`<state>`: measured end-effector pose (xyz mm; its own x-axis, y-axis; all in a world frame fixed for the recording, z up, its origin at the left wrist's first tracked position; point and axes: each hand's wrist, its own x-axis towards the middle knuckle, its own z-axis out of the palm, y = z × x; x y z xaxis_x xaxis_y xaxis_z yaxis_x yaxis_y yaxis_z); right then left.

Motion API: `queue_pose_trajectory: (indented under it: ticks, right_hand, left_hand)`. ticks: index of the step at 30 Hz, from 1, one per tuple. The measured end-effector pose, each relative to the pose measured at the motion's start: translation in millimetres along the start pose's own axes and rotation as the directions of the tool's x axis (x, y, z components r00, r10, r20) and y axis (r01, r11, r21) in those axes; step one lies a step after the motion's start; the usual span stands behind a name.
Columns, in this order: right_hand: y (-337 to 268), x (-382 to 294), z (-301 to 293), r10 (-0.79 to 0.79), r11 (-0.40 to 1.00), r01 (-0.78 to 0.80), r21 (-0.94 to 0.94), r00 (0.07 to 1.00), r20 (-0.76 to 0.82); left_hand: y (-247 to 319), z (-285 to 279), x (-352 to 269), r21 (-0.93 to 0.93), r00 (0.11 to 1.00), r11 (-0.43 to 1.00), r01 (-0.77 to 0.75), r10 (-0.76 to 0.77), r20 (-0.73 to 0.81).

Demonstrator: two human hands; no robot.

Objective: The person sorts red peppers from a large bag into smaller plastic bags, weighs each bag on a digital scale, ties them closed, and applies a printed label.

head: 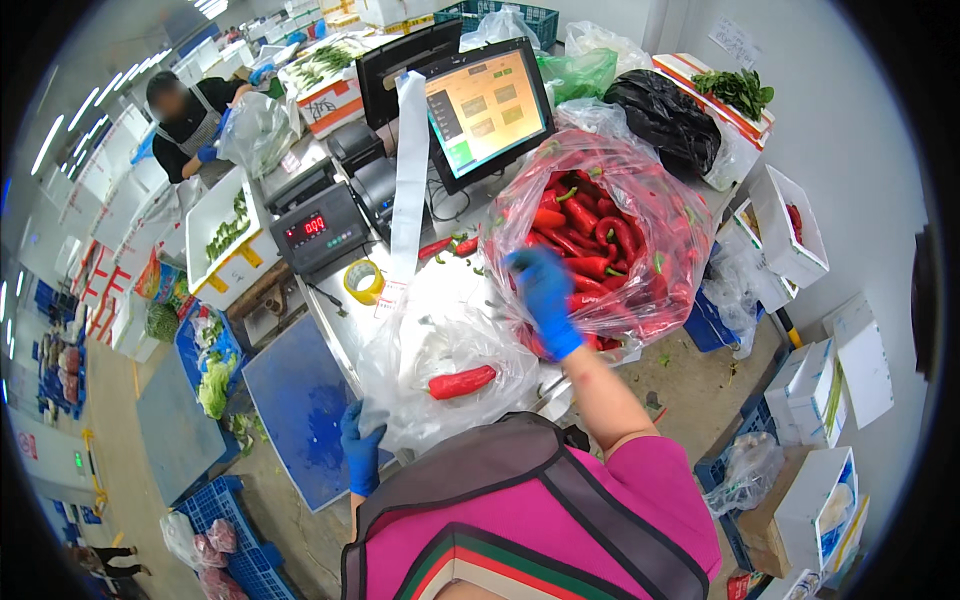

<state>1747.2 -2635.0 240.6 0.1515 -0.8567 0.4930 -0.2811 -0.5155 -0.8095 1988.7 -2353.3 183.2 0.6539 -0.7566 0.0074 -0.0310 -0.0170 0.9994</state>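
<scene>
My right hand (pixel 547 304), in a blue glove and blurred by motion, is over the near left side of a big clear bag (pixel 686 225) filled with red peppers (pixel 581 217). Whether its fingers hold a pepper cannot be made out. My left hand (pixel 362 446), also blue-gloved, is at the left edge of a clear plastic bag (pixel 405 409), with film between thumb and fingers. That bag lies spread before me at the near side of the metal table (pixel 330 289). One red pepper (pixel 462 382) is in or on it. A few small peppers (pixel 442 246) lie behind it.
A scale display (pixel 315 225), yellow tape roll (pixel 364 282), label strip (pixel 409 180) and touch screen (pixel 491 109) stand beyond the bags. A black bag (pixel 664 120) is at the back right. Across the table, a person (pixel 195 124) handles a plastic bag. A blue board (pixel 300 412) lies at left.
</scene>
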Motion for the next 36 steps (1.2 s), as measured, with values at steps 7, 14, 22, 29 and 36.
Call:
queue_pose_trajectory:
  ticks: [7, 14, 22, 29, 36]
  right_hand:
    - [150, 92, 9, 0.156, 0.780, 0.059, -0.623, 0.946, 0.284]
    - [126, 86, -26, 0.218, 0.763, -0.007, -0.646, 0.944, 0.247]
    - [180, 98, -38, 0.240, 0.889, -0.103, -0.447, 0.935, 0.261]
    - [131, 86, -111, 0.197, 0.942, -0.139, 0.306, 0.966, -0.167]
    - [-20, 44, -134, 0.129, 0.877, -0.006, 0.481, 0.966, -0.224]
  left_hand:
    - [44, 29, 7, 0.547, 0.987, 0.824, -0.144, 0.078, 0.143]
    - [80, 40, 18, -0.371, 0.777, 0.735, 0.567, -0.329, 0.537]
    - [86, 63, 28, -0.504, 0.851, 0.722, 0.474, -0.227, 0.474]
    - [83, 37, 34, -0.652, 0.875, 0.629, 0.424, -0.100, 0.473]
    - [110, 70, 32, -0.571, 0.867, 0.716, 0.401, -0.097, 0.488]
